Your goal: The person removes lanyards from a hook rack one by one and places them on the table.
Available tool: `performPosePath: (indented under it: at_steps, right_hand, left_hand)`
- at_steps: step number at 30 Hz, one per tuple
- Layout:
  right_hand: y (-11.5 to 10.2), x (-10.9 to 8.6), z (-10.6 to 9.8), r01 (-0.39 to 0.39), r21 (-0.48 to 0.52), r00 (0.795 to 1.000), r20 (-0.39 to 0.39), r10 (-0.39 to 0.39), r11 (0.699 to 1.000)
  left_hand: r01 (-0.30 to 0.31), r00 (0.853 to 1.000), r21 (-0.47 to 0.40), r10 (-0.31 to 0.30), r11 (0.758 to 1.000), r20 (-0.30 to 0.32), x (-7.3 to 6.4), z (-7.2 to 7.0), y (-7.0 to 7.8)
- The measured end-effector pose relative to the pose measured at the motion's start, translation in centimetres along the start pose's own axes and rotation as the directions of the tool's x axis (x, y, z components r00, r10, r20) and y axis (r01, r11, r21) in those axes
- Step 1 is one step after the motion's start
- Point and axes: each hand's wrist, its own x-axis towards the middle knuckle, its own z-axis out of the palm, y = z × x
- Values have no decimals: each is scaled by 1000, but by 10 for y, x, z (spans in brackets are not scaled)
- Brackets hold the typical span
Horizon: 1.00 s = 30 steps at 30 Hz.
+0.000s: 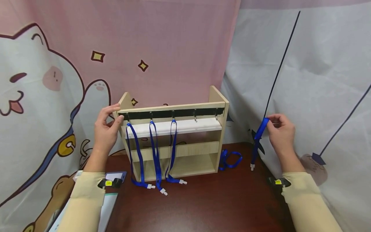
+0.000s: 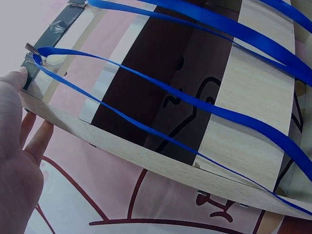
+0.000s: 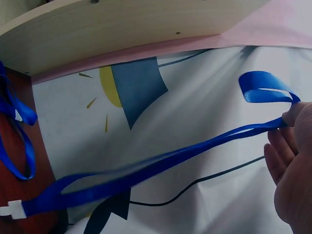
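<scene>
A light wooden rack (image 1: 197, 149) stands on the dark table, with a black strip and several metal hooks along its top. My left hand (image 1: 106, 127) grips its upper left corner, thumb on the front and fingers round the side. Three blue lanyards hang from the left hooks: one lanyard (image 1: 141, 158) nearest that hand, a second lanyard (image 1: 157, 164) and a third lanyard (image 1: 173, 154). The two right hooks are bare. Right of the rack, my right hand (image 1: 281, 132) pinches another blue lanyard (image 3: 146, 168) near its looped end; its white clip (image 1: 252, 167) dangles low.
One more blue lanyard (image 1: 223, 158) lies bunched on the table (image 1: 203, 206), beside the rack's right side. A blue-edged card (image 1: 116, 175) and a white sheet (image 1: 108, 206) lie near my left forearm. Printed curtains (image 1: 179, 58) enclose the back and sides.
</scene>
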Motion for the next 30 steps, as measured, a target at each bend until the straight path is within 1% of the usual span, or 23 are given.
performPosePath:
  at_steps: [3, 5, 9, 16, 23, 27, 30]
  right_hand:
    - [3, -5, -1, 21, 8, 999, 27, -21, 1000]
    - [6, -10, -1, 21, 12, 999, 47, -21, 1000]
    - [10, -19, -1, 3, 7, 997, 74, -4, 1000]
    - [9, -33, 2, -16, -18, 996, 87, 18, 1000]
    - [29, -49, 7, -21, -71, 990, 135, 30, 997]
    - [42, -58, 9, 7, -111, 985, 170, 12, 994]
    - [48, -61, 11, 38, -108, 983, 181, -18, 993]
  left_hand:
    - [-8, 1000, -2, 8, 1000, -1, 1, 1, 0]
    - [-11, 1000, -5, 11, 1000, -3, 1, 1, 0]
    - [-12, 1000, -14, 12, 1000, -6, 1, 1, 0]
    - [-7, 1000, -15, 7, 1000, -7, 0, 1, 2]
    - [-8, 1000, 4, 8, 1000, -6, -1, 2, 4]
    - [-6, 1000, -4, 6, 1000, -1, -1, 2, 3]
    - [0, 1000, -12, 0, 1000, -1, -1, 1, 3]
